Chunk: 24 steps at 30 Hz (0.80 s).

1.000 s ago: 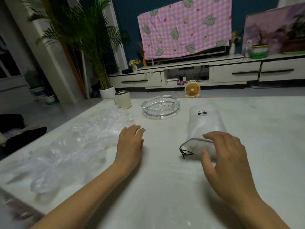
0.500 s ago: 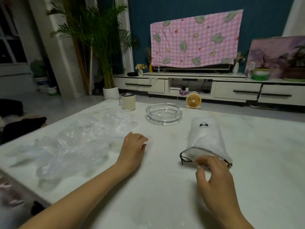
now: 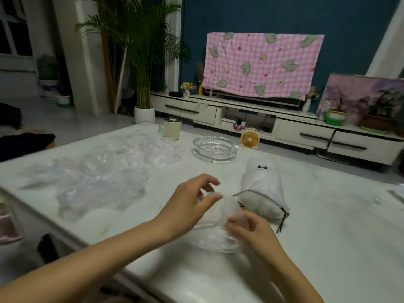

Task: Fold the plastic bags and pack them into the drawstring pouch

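Note:
A white drawstring pouch (image 3: 263, 184) lies on the pale table (image 3: 328, 226), its open mouth and dark cords toward me. Just in front of that mouth I hold a crumpled clear plastic bag (image 3: 218, 237) with both hands. My left hand (image 3: 192, 204) pinches the bag's upper edge between thumb and fingers. My right hand (image 3: 251, 231) grips its right side with curled fingers. A loose pile of clear plastic bags (image 3: 98, 173) is spread over the table's left half.
A glass ashtray (image 3: 215, 149) sits behind the pouch, and a cream mug (image 3: 172, 129) stands at the far table edge. A small orange fan (image 3: 249, 138) is on the floor beyond. Dark cloth (image 3: 24, 143) lies off the table's left side.
Both hands have come together in front of the pouch mouth and now hold a crumpled clear bag. Before, the left hand rested on the table and the right hand was at the pouch opening.

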{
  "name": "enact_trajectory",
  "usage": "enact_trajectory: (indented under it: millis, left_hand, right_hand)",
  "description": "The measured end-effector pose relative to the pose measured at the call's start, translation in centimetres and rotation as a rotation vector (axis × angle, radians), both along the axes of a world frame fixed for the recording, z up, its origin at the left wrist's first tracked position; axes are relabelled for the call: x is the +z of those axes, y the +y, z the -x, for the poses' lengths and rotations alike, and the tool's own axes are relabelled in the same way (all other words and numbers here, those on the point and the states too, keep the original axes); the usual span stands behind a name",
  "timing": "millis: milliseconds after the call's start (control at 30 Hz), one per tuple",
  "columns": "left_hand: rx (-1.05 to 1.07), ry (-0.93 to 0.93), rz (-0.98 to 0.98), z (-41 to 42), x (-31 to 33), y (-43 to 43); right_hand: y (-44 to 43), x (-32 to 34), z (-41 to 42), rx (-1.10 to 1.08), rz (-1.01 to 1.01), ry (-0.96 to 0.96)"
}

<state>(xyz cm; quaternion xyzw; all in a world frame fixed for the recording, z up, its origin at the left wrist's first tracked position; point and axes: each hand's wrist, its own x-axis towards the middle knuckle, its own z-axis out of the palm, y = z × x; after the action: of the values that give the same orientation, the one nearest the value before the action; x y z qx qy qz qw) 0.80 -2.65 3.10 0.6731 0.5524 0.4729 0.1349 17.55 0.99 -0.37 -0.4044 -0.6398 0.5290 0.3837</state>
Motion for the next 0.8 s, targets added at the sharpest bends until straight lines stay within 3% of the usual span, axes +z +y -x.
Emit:
enact_trajectory:
  millis: [167,233,333,433,500,567,633,667,733,800]
  left_hand:
    - [0.031,0.195,0.311,1.1,-1.7,0.2]
    - [0.025,0.102,0.335,1.5,-2.6,0.0]
    - [-0.008,-0.065,0.383,1.5,-2.9,0.1]
    - [0.058,0.17,0.423,0.9,-3.1,0.3]
    - [0.196,0.482,0.293,0.6,-3.1,0.5]
    - [0.26,0.685,-0.122,0.4,-2.8,0.3]
    - [0.159,0.724,-0.407,-0.3,-2.9,-0.3]
    - [0.063,0.731,-0.428,-0.7,-3.3,-0.8]
    - [-0.135,0.705,-0.287,-0.9,-4.6,-1.6]
    - [-0.262,0.695,-0.113,-0.5,-5.9,-1.9]
  right_hand:
    - [-0.6,0.3,-2.1,-0.144,0.213,0.074]
    - [-1.0,0.2,-3.5,-0.155,0.229,0.044]
    - [-1.7,-0.2,-5.4,-0.201,0.198,-0.094]
    - [-2.2,-1.2,-6.1,-0.259,0.079,-0.315]
    - [-2.6,-1.7,-6.2,-0.295,-0.116,-0.62]
    - [-2.9,-1.6,-6.4,-0.419,-0.498,-0.885]
    - [-3.2,-1.0,-6.0,-0.487,-0.834,-0.736]
    - [-3.3,-0.8,-5.5,-0.427,-0.88,-0.623]
    - [-2.9,-1.0,-4.4,-0.164,-0.798,-0.502]
    - [-2.4,-1.9,-3.8,0.074,-0.634,-0.62]
